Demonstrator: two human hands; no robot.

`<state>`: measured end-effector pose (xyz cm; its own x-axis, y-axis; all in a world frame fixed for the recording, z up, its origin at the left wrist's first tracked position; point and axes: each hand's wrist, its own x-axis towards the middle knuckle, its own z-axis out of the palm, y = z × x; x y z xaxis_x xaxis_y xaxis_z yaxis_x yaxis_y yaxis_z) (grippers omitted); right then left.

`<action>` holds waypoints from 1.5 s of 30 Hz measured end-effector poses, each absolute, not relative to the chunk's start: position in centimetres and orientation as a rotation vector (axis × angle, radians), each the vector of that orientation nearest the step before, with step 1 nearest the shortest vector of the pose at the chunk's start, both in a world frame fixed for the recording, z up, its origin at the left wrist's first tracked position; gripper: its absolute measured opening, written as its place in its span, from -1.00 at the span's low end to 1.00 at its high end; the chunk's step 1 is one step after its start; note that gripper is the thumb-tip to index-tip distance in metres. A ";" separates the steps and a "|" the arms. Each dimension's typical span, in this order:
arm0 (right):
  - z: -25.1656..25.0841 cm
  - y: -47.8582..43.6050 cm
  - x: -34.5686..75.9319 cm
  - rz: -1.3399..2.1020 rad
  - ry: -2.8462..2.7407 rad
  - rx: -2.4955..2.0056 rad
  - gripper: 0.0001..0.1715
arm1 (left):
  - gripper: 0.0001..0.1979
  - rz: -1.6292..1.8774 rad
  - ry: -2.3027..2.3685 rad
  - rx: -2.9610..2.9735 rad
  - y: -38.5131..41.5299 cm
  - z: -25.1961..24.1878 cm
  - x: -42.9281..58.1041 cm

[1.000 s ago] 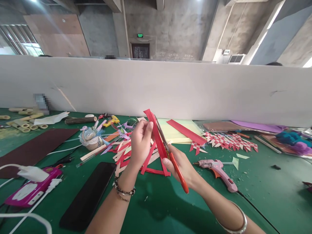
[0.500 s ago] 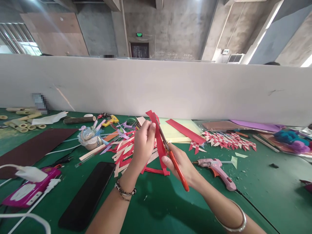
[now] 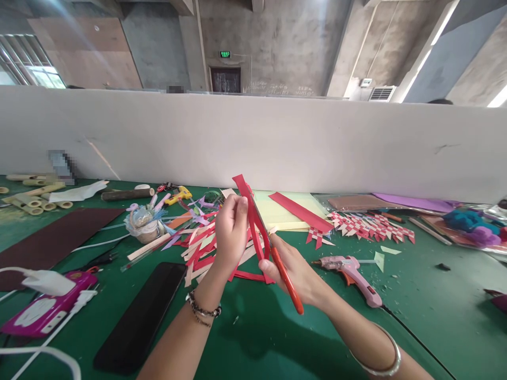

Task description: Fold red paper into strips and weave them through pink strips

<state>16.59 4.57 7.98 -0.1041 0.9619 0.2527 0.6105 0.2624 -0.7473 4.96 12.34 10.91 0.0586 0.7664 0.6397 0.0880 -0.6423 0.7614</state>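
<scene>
My left hand (image 3: 233, 227) is closed in a pinch on a red paper strip (image 3: 240, 183), whose upper end sticks up past the fingertips. In my right hand (image 3: 291, 264) is a pair of scissors (image 3: 285, 279) with orange handles, blades pointing up and away along the strip. Slit lengths of red paper hang between the two hands. Beneath them lies a heap of red and pale paper strips (image 3: 200, 253). Behind the scissors, a wider red strip (image 3: 301, 212) rests on pale yellow paper (image 3: 273, 200).
Right of my hands lie a pink glue gun (image 3: 352, 272) and red-white woven paper pieces (image 3: 372, 226). On the left are a black phone (image 3: 142, 316), a magenta power strip (image 3: 51, 306), a brown sheet (image 3: 59, 237) and a yellow glue gun (image 3: 179, 195). A white partition (image 3: 253, 142) borders the table.
The scissors have moved slightly down and the paper has split further, with a gap now showing between the red lengths. My left hand has shifted a little left.
</scene>
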 end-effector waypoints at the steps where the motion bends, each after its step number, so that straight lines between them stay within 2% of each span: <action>1: 8.0 4.5 16.5 0.607 -1.809 -1.428 -0.51 | -0.67 1.656 0.858 1.821 12.3 10.8 5.1; 19: 7.8 4.9 16.8 0.616 -1.751 -1.394 -0.36 | -0.71 1.734 0.900 1.902 12.1 10.3 5.8; 28: 7.8 4.7 16.4 0.652 -1.697 -1.300 -0.35 | -0.71 1.731 0.862 1.886 12.0 10.2 5.8; 39: 8.0 4.6 16.1 0.686 -1.646 -1.301 -0.55 | -0.72 1.728 0.805 1.888 12.0 10.2 5.9; 45: 7.7 4.6 15.9 0.679 -1.614 -1.287 -0.55 | -0.72 1.720 0.780 1.884 12.2 10.1 6.0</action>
<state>15.94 4.56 7.74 -0.0173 0.9465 0.3222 0.4315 0.2978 -0.8516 6.00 12.22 10.06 0.0531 0.6846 0.7270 0.0958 -0.7282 0.6787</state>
